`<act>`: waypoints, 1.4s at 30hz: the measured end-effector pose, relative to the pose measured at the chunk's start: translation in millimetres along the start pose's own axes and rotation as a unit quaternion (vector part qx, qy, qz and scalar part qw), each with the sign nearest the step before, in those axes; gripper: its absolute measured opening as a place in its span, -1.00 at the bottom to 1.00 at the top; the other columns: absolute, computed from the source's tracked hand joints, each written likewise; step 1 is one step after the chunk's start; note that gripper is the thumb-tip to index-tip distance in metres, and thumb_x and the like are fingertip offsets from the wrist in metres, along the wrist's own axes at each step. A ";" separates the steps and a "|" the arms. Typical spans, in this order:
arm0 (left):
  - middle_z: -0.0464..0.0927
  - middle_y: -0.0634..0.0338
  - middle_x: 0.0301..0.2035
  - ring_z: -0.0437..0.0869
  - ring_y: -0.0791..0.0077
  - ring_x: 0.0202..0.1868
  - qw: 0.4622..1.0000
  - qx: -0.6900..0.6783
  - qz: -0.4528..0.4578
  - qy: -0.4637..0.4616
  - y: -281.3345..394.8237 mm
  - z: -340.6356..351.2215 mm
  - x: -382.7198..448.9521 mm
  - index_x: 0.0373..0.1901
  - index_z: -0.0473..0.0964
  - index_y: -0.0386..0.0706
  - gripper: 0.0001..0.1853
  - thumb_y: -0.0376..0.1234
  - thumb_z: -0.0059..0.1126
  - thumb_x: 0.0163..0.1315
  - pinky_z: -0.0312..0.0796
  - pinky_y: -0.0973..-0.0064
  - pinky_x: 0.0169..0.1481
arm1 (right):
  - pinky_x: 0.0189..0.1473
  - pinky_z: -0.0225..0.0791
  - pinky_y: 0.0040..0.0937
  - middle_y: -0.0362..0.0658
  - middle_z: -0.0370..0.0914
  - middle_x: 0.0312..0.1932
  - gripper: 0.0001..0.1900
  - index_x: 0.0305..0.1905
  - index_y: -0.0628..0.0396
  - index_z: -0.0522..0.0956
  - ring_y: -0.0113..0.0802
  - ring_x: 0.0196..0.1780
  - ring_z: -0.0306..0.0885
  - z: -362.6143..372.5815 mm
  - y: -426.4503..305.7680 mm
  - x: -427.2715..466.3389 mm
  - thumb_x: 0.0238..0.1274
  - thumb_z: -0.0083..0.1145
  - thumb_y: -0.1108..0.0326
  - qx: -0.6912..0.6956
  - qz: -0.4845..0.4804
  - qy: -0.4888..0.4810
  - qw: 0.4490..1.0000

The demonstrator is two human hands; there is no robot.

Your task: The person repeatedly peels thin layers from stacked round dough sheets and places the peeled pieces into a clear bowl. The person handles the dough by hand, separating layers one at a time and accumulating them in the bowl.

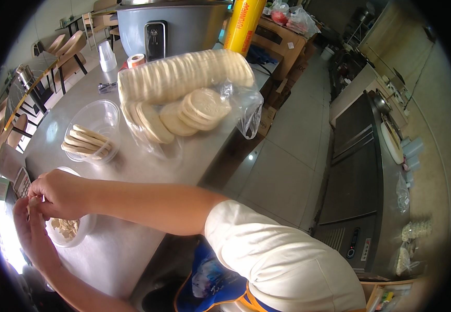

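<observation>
Above a round plastic tub (89,230) that holds torn pieces of flatbread (66,227), my two hands meet at the far left. My right hand (63,193) pinches a small pale piece of bread (33,202). The fingers of my left hand (34,234) close on the same piece from below. Farther up the steel table stands a clear round container (110,150) with several flatbreads (87,141) stacked on a slant. Beside it lies a large clear plastic bag (249,113) full of round flatbreads (186,74), some loose near its mouth.
A large grey cooker (132,29), clear plastic cups (108,58), a roll of labels (136,60) and a yellow wrap box (245,23) stand at the table's far end. A calculator (21,183) lies by the left edge. Across the tiled aisle is a steel refrigerated counter (354,167).
</observation>
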State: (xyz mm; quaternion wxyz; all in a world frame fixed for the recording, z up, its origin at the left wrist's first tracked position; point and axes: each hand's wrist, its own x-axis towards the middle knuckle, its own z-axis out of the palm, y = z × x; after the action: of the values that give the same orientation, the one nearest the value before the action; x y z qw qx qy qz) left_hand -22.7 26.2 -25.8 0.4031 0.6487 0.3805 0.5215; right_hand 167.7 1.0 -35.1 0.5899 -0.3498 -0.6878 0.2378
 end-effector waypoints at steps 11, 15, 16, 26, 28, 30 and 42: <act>0.57 0.29 -0.17 0.56 0.61 -0.13 0.996 0.078 0.045 -0.001 -11.0 -3.9 2.0 0.03 0.53 -0.22 -0.83 -0.31 0.13 0.60 0.43 0.60 0.02 | -0.24 0.52 -0.05 0.04 0.61 -0.36 -0.75 -0.30 0.16 0.56 0.11 -0.27 0.64 11.0 3.3 -1.9 0.00 0.48 0.37 -0.047 -0.101 0.092 0.989; 0.54 0.33 -0.28 0.46 0.71 -0.34 0.997 0.065 0.051 -0.006 -13.2 0.0 -1.6 0.01 0.54 -0.21 -0.87 -0.35 0.13 0.60 0.34 0.68 -0.24 | -0.25 0.53 -0.04 0.06 0.61 -0.35 -0.75 -0.30 0.15 0.57 0.11 -0.27 0.66 8.2 -1.0 -3.6 0.00 0.48 0.37 -0.083 -0.084 0.060 0.991; 0.53 0.34 -0.31 0.43 0.73 -0.38 0.996 0.065 0.054 -0.004 -12.9 0.6 -2.1 0.01 0.54 -0.21 -0.88 -0.36 0.13 0.59 0.30 0.69 -0.29 | -0.25 0.53 -0.04 0.06 0.61 -0.35 -0.76 -0.29 0.15 0.57 0.11 -0.27 0.67 7.8 -1.7 -3.6 0.00 0.48 0.38 -0.087 -0.081 0.050 0.992; 0.62 0.36 -0.33 0.47 0.81 -0.38 0.986 0.163 0.013 0.026 -6.2 1.1 -5.0 0.04 0.54 -0.19 -0.86 -0.37 0.17 0.57 0.20 0.75 -0.36 | -0.17 0.54 -0.05 0.10 0.59 -0.28 -0.76 -0.24 0.19 0.61 0.13 -0.18 0.67 2.2 -4.7 -4.0 0.06 0.44 0.32 -0.178 -0.051 0.035 0.982; 0.62 0.38 -0.34 0.50 0.81 -0.35 0.982 0.170 0.052 0.065 -7.4 6.4 -4.3 0.07 0.55 -0.18 -0.83 -0.34 0.18 0.56 0.20 0.74 -0.36 | -0.17 0.53 -0.09 0.09 0.59 -0.28 -0.78 -0.22 0.21 0.61 0.11 -0.16 0.67 0.8 -7.3 -3.1 0.07 0.41 0.39 -0.166 -0.011 0.040 0.985; 0.62 0.39 -0.35 0.50 0.81 -0.34 0.979 0.179 0.038 0.089 -5.6 7.5 -2.9 0.09 0.57 -0.18 -0.80 -0.32 0.20 0.55 0.21 0.73 -0.36 | -0.18 0.54 -0.14 0.09 0.62 -0.31 -0.80 -0.21 0.24 0.61 0.07 -0.20 0.68 -1.5 -9.1 -1.2 0.06 0.37 0.46 -0.081 -0.002 0.064 0.995; 0.60 0.39 -0.36 0.44 0.79 -0.38 0.987 0.155 -0.052 -0.006 -8.8 -8.9 5.3 0.02 0.62 -0.21 -0.82 -0.32 0.21 0.52 0.24 0.73 -0.33 | -0.18 0.57 -0.22 0.07 0.67 -0.28 -0.80 -0.19 0.24 0.65 0.03 -0.27 0.69 7.6 1.0 -0.4 0.02 0.32 0.52 -0.083 -0.045 0.043 0.995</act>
State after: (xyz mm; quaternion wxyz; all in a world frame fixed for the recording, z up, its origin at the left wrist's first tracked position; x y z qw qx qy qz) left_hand -31.2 35.5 -30.8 0.3266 0.6857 0.4874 0.4307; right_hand 160.5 2.0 -37.5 0.5979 -0.3766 -0.6941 0.1376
